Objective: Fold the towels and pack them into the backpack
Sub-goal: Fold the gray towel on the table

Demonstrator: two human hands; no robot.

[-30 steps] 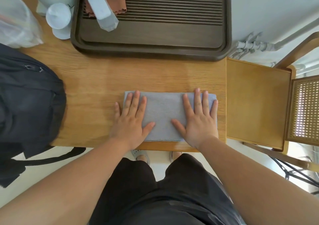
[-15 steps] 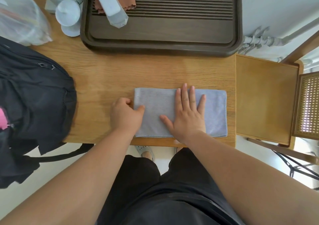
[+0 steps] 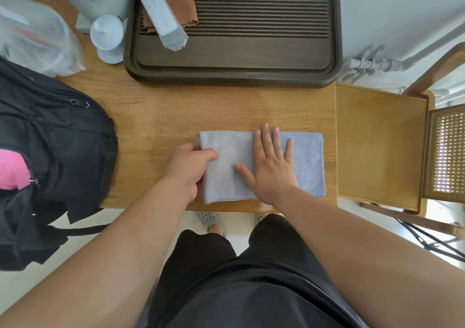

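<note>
The towel [image 3: 305, 161] lies near the desk's [image 3: 226, 111] front edge, long axis left to right — the left hand [image 3: 187, 166] pinches its left end, the right hand [image 3: 273, 166] presses flat on its middle, fingers straight — so the fold likely swings rightward.

towel [image 3: 305, 161] on table [image 3: 156, 116], backpack [image 3: 57, 141] left, tray [image 3: 234, 58] behind, chair [image 3: 380, 146] right

I'm watching through one wide-angle head camera, sitting close above the work and pointing steeply down and forward. It's framing the wooden table [image 3: 156, 116] at centre, the dark tray [image 3: 234, 79] at 12 o'clock, the black backpack [image 3: 57, 131] at 9 o'clock and the wearer's black shorts [image 3: 251, 290] at 6 o'clock.
</note>
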